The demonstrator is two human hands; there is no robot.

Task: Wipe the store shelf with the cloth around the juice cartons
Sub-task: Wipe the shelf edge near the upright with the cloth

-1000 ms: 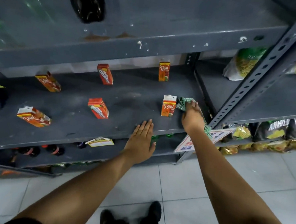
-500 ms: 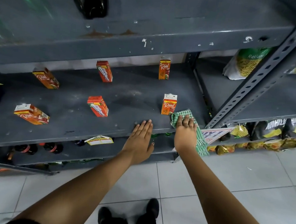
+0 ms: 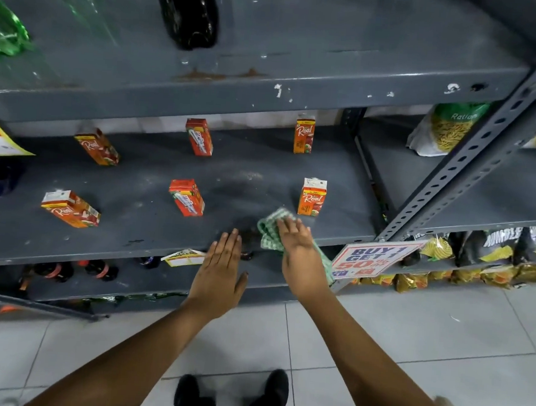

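Note:
Several orange juice cartons stand spaced out on the grey shelf (image 3: pixel 139 235); the nearest carton (image 3: pixel 312 197) stands at the front right, another carton (image 3: pixel 186 197) in the middle. My right hand (image 3: pixel 301 252) presses a green checked cloth (image 3: pixel 271 226) flat on the shelf's front edge, just in front and left of the nearest carton. My left hand (image 3: pixel 222 269) rests flat, fingers together, on the front edge a little left of the cloth, holding nothing.
A slotted upright post (image 3: pixel 470 152) bounds the shelf on the right, with a "buy 1 get 1" sign (image 3: pixel 373 256) at its foot. The upper shelf (image 3: pixel 268 77) overhangs with bottles. Snack packets (image 3: pixel 483 247) and bottles (image 3: pixel 99 269) fill lower shelves.
My right hand has dragged the cloth leftward and nearer along the shelf front, from right of the nearest carton to its front left. My left hand stays on the edge.

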